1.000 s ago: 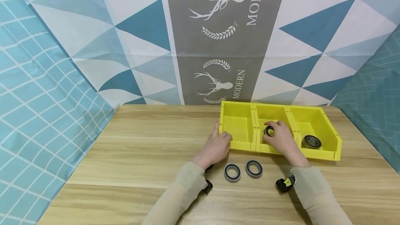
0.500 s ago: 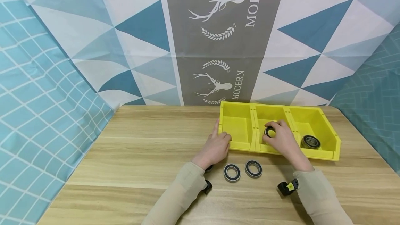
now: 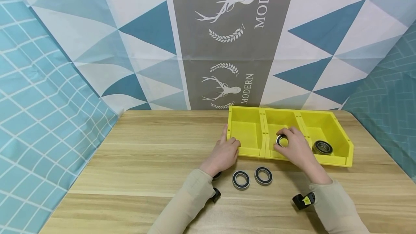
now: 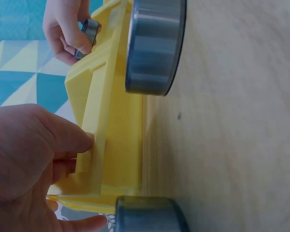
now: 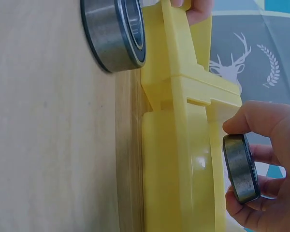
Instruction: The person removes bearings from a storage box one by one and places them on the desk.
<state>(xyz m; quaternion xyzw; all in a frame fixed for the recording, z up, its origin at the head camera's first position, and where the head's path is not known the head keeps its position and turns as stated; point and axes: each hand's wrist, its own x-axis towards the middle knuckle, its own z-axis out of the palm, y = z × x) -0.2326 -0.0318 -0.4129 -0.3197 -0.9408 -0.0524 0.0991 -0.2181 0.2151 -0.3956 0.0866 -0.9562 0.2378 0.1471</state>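
A ring-shaped ball bearing point(image 5: 240, 169) with a dark seal is pinched between thumb and fingers of my right hand point(image 3: 297, 149). It stands on edge over the front of the middle compartment of the yellow storage bin point(image 3: 250, 152). At the bin's left front corner, my left hand point(image 3: 223, 154) grips the low front wall, thumb outside, index finger stretched along the left side. On the tabletop before the bin lie two bearings, a left one point(image 3: 248, 180) and a right one point(image 3: 270, 177). Another dark ring point(image 3: 217, 175) shows partly from under my left wrist.
The bin's right compartment holds bearing rings point(image 3: 329, 150) near its front. Wrist cameras, a left one point(image 3: 215, 195) and a right one point(image 3: 303, 201), hang below the sleeves. A patterned cloth wall point(image 3: 156, 64) stands behind the wooden table point(image 3: 146, 154).
My right hand and forearm have shifted slightly right and toward me, and the bearing has tilted a little in the fingers. The left hand stays on the bin.
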